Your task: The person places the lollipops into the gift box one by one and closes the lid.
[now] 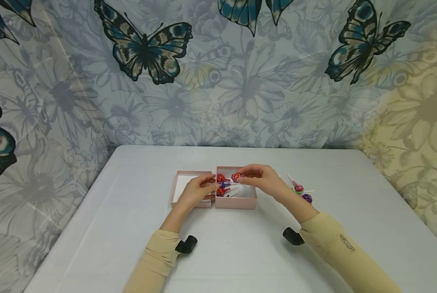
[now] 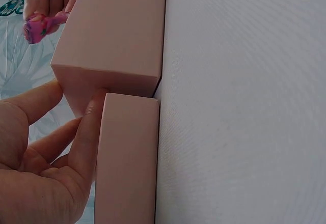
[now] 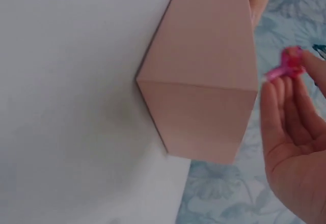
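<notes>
A pink box point(image 1: 236, 203) holds several lollipops point(image 1: 220, 191) with red and purple wrappers and white sticks. Over its open top, the right hand point(image 1: 260, 179) pinches a red-pink wrapped lollipop point(image 3: 292, 63) between thumb and fingers. The left hand point(image 1: 198, 189) rests its fingertips against the box's left side, with its fingers fairly straight. Close beside the box on the left is a shallower pink box part point(image 2: 127, 152), white inside, perhaps the lid. The wrist views show the box's outer walls and hide its contents.
Behind the right forearm, a red-pink lollipop point(image 1: 298, 187) and a purple one point(image 1: 307, 197) lie on the white table point(image 1: 112, 228), partly hidden. A patterned butterfly cloth point(image 1: 203, 110) hangs along the table's back edge.
</notes>
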Available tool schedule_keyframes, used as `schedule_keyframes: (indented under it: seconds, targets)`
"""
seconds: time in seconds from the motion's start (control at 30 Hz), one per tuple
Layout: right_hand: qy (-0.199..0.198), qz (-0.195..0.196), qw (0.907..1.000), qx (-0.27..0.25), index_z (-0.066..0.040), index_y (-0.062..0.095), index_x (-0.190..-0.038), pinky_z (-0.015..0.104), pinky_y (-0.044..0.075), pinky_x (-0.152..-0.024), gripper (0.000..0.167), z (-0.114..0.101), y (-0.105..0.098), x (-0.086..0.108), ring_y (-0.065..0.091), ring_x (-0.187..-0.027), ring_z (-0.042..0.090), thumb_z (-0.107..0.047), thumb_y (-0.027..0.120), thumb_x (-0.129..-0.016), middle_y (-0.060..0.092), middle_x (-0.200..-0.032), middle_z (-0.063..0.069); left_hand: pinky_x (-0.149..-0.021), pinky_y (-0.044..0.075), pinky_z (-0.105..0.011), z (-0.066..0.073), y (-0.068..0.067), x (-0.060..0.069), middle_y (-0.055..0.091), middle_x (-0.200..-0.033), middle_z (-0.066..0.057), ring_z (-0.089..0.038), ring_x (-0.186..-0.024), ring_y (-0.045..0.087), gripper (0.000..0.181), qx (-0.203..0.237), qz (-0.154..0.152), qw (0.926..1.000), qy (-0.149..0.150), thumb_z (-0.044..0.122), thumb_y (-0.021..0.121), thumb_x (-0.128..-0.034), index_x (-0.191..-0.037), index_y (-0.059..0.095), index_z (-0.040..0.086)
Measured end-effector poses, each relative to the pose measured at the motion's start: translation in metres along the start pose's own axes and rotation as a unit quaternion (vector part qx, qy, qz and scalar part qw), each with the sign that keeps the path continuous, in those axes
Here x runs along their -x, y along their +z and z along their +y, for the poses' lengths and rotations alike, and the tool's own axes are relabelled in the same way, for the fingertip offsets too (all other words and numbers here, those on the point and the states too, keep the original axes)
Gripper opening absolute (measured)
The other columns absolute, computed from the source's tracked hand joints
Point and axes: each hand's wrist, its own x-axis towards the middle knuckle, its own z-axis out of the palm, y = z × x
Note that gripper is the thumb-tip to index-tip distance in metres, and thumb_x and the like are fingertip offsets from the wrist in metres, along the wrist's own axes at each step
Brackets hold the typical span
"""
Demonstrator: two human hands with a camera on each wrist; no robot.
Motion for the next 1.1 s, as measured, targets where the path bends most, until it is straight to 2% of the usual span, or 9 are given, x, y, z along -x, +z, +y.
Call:
schedule_keyframes:
  seconds: [0.07,0.13,0.27,0.37,0.47,0.73,1.1]
  targets:
    - [0.002,-0.026,0.9986,0.046,-0.015,0.071,-0.111,0.044,0.055,-0.087,0.031,-0.002,0.001,-0.005,0.063,-0.096,0.021,-0.034,0.075,-0.087,0.070,-0.104,0.001,-0.079,0.060,-0.035,0.000,0.000,0.000,0.058,-0.129,-0.017,-0.025,-0.104,0.064,0.047,0.001,0.000,1.0000,0.000,0.013,0.068,-0.0934,-0.136,0.054,0.001]
    - [-0.005,-0.056,0.9944,0.090,-0.016,0.073,-0.107,0.041,0.056,-0.082,0.026,-0.004,0.003,-0.010,0.062,-0.090,0.020,-0.032,0.076,-0.086,0.070,-0.098,-0.001,-0.079,0.060,-0.035,0.000,0.000,0.000,0.058,-0.129,-0.018,-0.025,-0.105,0.064,0.047,0.007,-0.002,1.0000,0.000,0.011,0.068,-0.0932,-0.137,0.054,0.000]
    - [-0.041,-0.123,0.9778,0.165,-0.014,0.074,-0.099,0.030,0.056,-0.074,0.016,-0.010,0.006,-0.020,0.062,-0.081,0.016,-0.023,0.077,-0.086,0.069,-0.088,-0.003,-0.080,0.059,-0.035,0.001,-0.001,0.000,0.057,-0.131,-0.019,-0.027,-0.105,0.064,0.048,0.016,-0.005,0.9999,0.000,0.010,0.068,-0.0928,-0.137,0.053,0.000]
    - [-0.071,-0.166,0.9646,0.192,-0.010,0.074,-0.096,0.027,0.057,-0.073,0.011,-0.011,0.010,-0.025,0.063,-0.079,0.013,-0.015,0.076,-0.087,0.069,-0.086,-0.003,-0.080,0.059,-0.035,0.001,-0.001,0.000,0.057,-0.131,-0.020,-0.028,-0.108,0.063,0.048,0.017,-0.007,0.9998,0.000,0.010,0.068,-0.0926,-0.137,0.053,0.000]
    - [-0.082,-0.194,0.9561,0.204,-0.007,0.074,-0.096,0.025,0.057,-0.073,0.010,-0.011,0.012,-0.030,0.062,-0.078,0.011,-0.012,0.075,-0.087,0.069,-0.086,-0.003,-0.081,0.059,-0.035,0.001,-0.001,0.000,0.057,-0.131,-0.021,-0.029,-0.111,0.061,0.048,0.016,-0.009,0.9998,0.002,0.010,0.067,-0.0929,-0.137,0.052,-0.002]
    - [-0.067,-0.236,0.9462,0.211,-0.006,0.075,-0.096,0.023,0.057,-0.073,0.009,-0.010,0.017,-0.040,0.062,-0.076,0.010,-0.009,0.073,-0.088,0.070,-0.087,-0.003,-0.081,0.059,-0.036,0.001,-0.001,-0.001,0.056,-0.132,-0.022,-0.029,-0.110,0.061,0.047,0.015,-0.011,0.9998,0.003,0.008,0.067,-0.0932,-0.137,0.052,-0.002]
    - [-0.084,-0.240,0.9425,0.217,-0.009,0.075,-0.096,0.023,0.057,-0.073,0.009,-0.008,0.015,-0.042,0.061,-0.076,0.009,-0.012,0.074,-0.087,0.070,-0.087,-0.005,-0.079,0.060,-0.035,0.001,-0.001,0.000,0.058,-0.130,-0.019,-0.027,-0.107,0.063,0.045,0.010,-0.005,0.9999,0.001,0.009,0.067,-0.0929,-0.135,0.055,0.000]
